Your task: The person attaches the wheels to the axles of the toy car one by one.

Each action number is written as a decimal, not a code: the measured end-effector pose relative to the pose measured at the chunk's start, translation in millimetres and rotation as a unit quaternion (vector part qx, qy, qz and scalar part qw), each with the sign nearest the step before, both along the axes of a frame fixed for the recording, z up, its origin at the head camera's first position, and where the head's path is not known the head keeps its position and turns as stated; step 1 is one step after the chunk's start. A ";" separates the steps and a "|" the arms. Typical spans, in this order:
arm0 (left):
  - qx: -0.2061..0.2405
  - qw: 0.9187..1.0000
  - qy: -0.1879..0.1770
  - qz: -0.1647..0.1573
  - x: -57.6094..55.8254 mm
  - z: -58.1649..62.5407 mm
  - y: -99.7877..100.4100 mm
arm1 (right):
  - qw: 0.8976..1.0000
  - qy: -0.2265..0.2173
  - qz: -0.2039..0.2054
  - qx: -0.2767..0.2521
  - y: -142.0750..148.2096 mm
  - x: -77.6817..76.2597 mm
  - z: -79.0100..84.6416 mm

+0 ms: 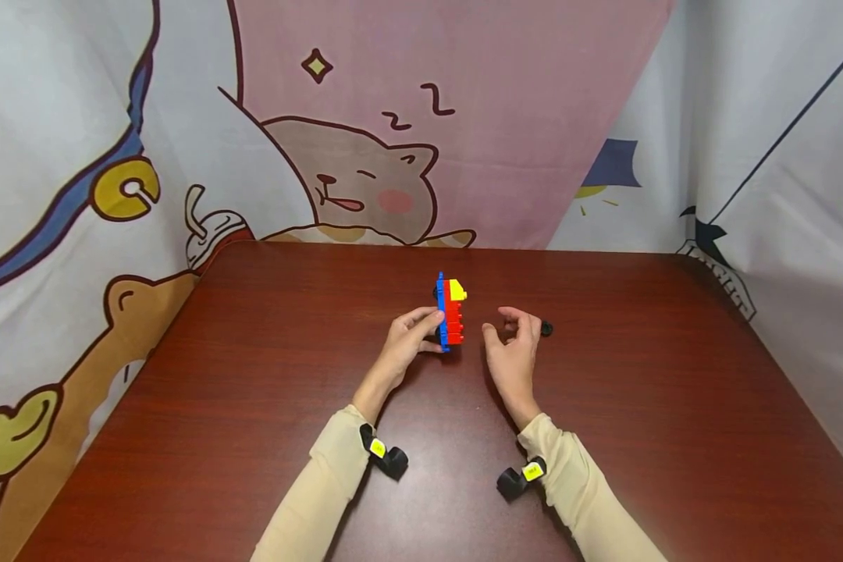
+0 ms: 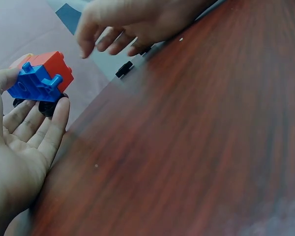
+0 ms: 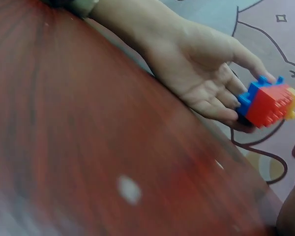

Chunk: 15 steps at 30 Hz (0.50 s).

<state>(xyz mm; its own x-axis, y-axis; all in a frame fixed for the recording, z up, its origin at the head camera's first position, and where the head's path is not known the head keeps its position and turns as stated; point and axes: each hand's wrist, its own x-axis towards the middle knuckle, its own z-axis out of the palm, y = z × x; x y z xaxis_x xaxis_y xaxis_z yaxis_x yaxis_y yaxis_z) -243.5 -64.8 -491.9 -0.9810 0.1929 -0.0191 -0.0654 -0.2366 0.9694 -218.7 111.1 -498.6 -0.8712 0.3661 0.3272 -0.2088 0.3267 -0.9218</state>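
My left hand grips a toy-block car, thumb on one side and fingers on the other. The car has a blue base, red studded bricks and a yellow brick at its far end. Black wheels show beneath the base in the left wrist view. Just right of the car, my right hand hovers with its fingers loosely bent and nothing visible between them. A small black wheel piece lies on the table beyond the right fingers, partly hidden behind them.
A dark reddish-brown wooden table spreads under both arms. Behind it and along its sides hangs a cloth printed with cartoon animals. Each wrist carries a black strapped camera.
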 end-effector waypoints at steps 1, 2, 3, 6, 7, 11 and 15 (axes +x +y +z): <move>0.000 1.000 0.000 -0.001 -0.2 -0.1 0.0 | 1.000 -0.001 -0.010 0.014 3.2 -1.2 -0.3; 0.001 1.000 0.000 -0.002 -0.3 -0.1 0.0 | 0.999 -0.002 -0.020 0.029 6.4 -2.1 -0.4; 0.001 1.000 -0.001 -0.003 -0.4 0.0 0.0 | 0.999 -0.005 -0.030 0.045 9.5 -3.2 -0.5; 0.000 1.000 -0.004 -0.004 -0.2 0.3 -0.1 | 0.995 -0.026 -0.046 0.086 17.3 -5.7 -1.1; 0.000 1.000 -0.005 -0.004 -0.2 0.3 0.0 | 0.993 -0.034 -0.047 0.098 19.3 -6.0 -1.1; -0.004 1.000 -0.005 -0.003 -0.3 -0.2 0.1 | 0.987 -0.063 -0.034 0.147 23.5 -7.3 -1.7; -0.005 1.000 -0.005 -0.006 -0.2 -0.1 0.2 | 0.980 -0.081 -0.019 0.183 24.2 -7.4 -1.8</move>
<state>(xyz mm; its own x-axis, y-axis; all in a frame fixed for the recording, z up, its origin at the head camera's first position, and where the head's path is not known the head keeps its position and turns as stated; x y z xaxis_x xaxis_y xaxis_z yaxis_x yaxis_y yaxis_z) -243.7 -64.5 -492.0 -0.9785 0.2039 -0.0302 -0.0771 -0.2261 0.9710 -226.2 135.3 -500.4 -0.9107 0.2837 0.3003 -0.0499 0.6461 -0.7616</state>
